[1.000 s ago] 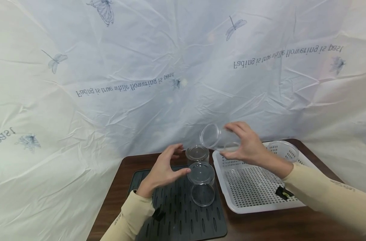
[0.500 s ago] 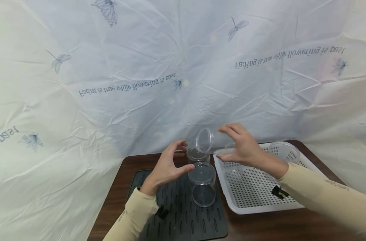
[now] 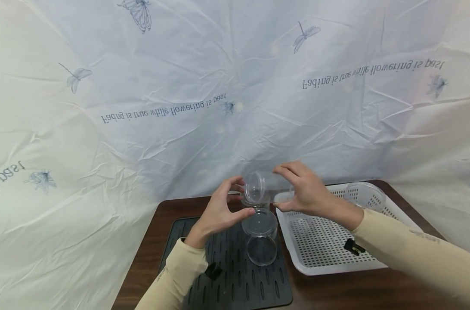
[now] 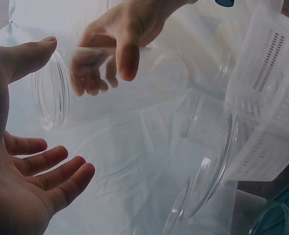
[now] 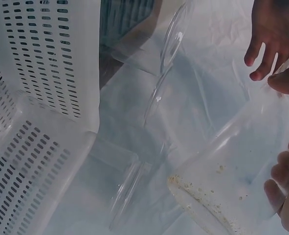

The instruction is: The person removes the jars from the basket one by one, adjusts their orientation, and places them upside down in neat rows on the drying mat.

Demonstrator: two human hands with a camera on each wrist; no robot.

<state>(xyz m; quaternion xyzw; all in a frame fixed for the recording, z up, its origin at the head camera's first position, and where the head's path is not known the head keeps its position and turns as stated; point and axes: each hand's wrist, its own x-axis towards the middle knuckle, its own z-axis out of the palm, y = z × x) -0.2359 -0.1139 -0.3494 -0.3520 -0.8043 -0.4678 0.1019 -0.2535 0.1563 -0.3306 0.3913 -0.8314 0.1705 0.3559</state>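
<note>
My right hand (image 3: 306, 189) grips a clear plastic jar (image 3: 254, 188) around its body, holding it on its side above the table, with its ringed end toward the left. Pale brown specks show near its other end in the right wrist view. My left hand (image 3: 219, 213) is beside the ringed end, thumb at the rim and fingers spread and relaxed, as the left wrist view shows. Below the hands, clear jars (image 3: 259, 221) stand on a dark grooved mat (image 3: 235, 284); the back one is partly hidden by the held jar.
To the right of the mat sits a white perforated basket (image 3: 305, 270) with clear containers (image 3: 363, 196) in it. Both are on a dark wooden table (image 3: 328, 292). A pale printed sheet (image 3: 204, 56) hangs right behind the table.
My right hand has carried the jar left and slightly down, and its ringed end has turned further sideways. My left hand has moved slightly right and up, so the hands are closer together.
</note>
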